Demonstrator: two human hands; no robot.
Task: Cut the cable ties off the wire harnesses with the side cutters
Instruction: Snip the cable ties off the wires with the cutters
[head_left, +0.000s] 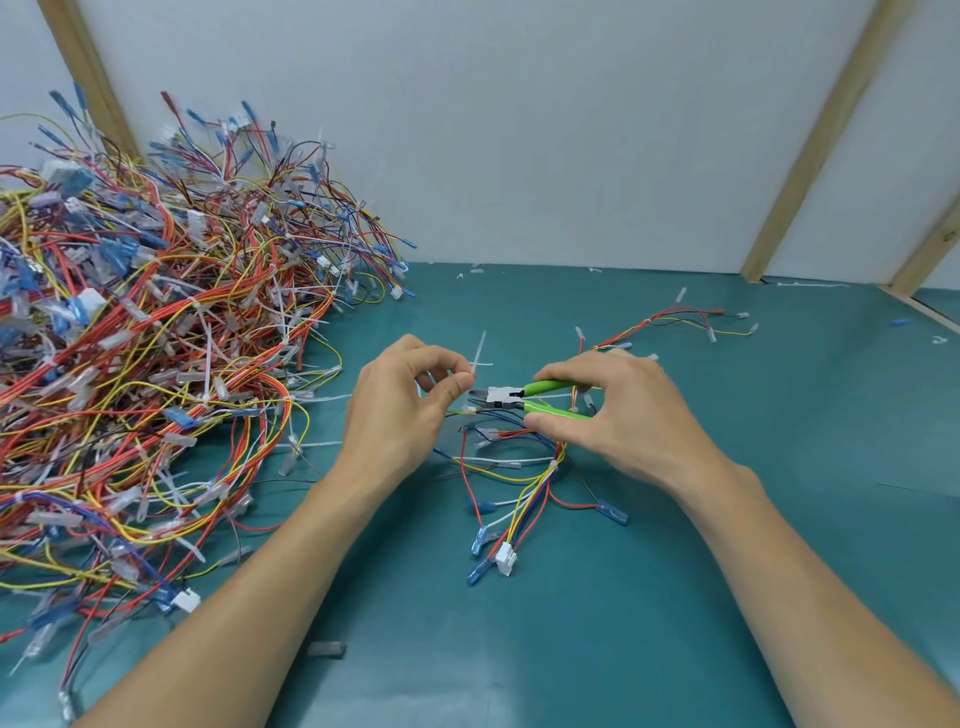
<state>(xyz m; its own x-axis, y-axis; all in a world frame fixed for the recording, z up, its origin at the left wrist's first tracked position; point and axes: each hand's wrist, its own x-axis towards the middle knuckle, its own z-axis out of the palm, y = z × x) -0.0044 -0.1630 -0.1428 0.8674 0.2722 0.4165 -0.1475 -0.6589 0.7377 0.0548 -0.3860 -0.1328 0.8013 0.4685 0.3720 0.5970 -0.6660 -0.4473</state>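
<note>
A wire harness (524, 478) of red, yellow, blue and white wires lies on the teal mat between my hands, with a white connector at its near end. My left hand (405, 410) pinches the harness at a white cable tie (479, 358) whose tail sticks up. My right hand (618, 410) grips the green-handled side cutters (524, 399). Their metal jaws point left, right beside my left thumb and the tie.
A big pile of tied wire harnesses (156, 338) fills the left side of the mat. Another loose harness (680, 322) lies at the back right. Cut tie scraps (475, 270) sit along the white back wall. A wooden frame edge (924, 306) borders the right.
</note>
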